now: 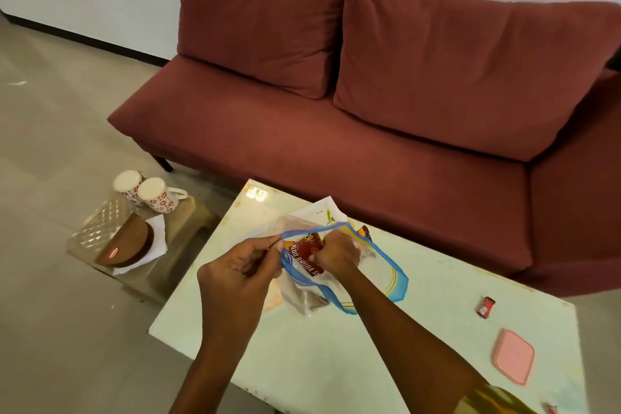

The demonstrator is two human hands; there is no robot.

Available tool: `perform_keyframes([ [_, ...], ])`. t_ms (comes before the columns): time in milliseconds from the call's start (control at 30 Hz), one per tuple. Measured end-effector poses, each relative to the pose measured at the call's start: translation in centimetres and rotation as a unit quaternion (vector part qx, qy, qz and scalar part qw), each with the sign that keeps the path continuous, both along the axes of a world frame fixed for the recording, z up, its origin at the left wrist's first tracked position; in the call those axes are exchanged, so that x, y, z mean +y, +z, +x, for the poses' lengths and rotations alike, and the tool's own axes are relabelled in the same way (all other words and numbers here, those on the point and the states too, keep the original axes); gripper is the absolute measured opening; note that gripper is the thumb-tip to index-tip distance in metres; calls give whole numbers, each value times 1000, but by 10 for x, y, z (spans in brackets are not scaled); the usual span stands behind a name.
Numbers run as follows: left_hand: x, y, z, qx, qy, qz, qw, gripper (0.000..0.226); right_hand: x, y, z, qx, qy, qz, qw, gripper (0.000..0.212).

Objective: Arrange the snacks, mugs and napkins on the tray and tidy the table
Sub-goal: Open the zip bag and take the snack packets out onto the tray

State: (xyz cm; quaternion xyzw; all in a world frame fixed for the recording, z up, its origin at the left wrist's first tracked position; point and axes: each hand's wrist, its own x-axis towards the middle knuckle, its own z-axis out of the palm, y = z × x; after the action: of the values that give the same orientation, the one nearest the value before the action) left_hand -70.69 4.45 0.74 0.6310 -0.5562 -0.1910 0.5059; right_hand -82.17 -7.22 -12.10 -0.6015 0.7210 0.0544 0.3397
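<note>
A clear zip bag with a blue rim (386, 282) lies on the pale table (386, 356). My left hand (242, 265) pinches the bag's rim at its left side and holds the mouth apart. My right hand (336, 254) is at the bag's mouth, shut on a red snack packet (307, 254) that sits partly inside the bag. On a low stool to the left stands a clear patterned tray (97, 228) with two white mugs with red flowers (148, 190) upside down, a brown half-round pack (126, 247) and a white napkin (158, 233).
A dark red sofa (336, 131) stands right behind the table. On the table's right part lie a small red packet (486, 306) and a pink flat lid (513, 356). White paper (322, 208) lies under the bag. The floor to the left is grey tile.
</note>
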Motion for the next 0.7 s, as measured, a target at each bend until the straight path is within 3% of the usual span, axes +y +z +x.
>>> perform_keyframes([
  [133,-8,-3,3,34,47,38,998,35,6,12,3,-47,28,-68,996,27],
  [233,-19,-1,3,32,67,47,996,20,12,30,-2,-65,49,-114,990,20],
  [400,-35,-7,11,25,102,70,992,18,31,70,-16,-130,44,-198,971,11],
  [467,-40,-15,18,9,126,72,989,18,35,87,-26,-205,23,-227,952,12],
  [567,-48,-26,32,16,158,94,983,18,30,106,-47,-322,-51,-237,915,34],
  [700,-68,-40,54,74,180,115,974,16,-10,91,-76,-450,-204,-233,838,28],
])
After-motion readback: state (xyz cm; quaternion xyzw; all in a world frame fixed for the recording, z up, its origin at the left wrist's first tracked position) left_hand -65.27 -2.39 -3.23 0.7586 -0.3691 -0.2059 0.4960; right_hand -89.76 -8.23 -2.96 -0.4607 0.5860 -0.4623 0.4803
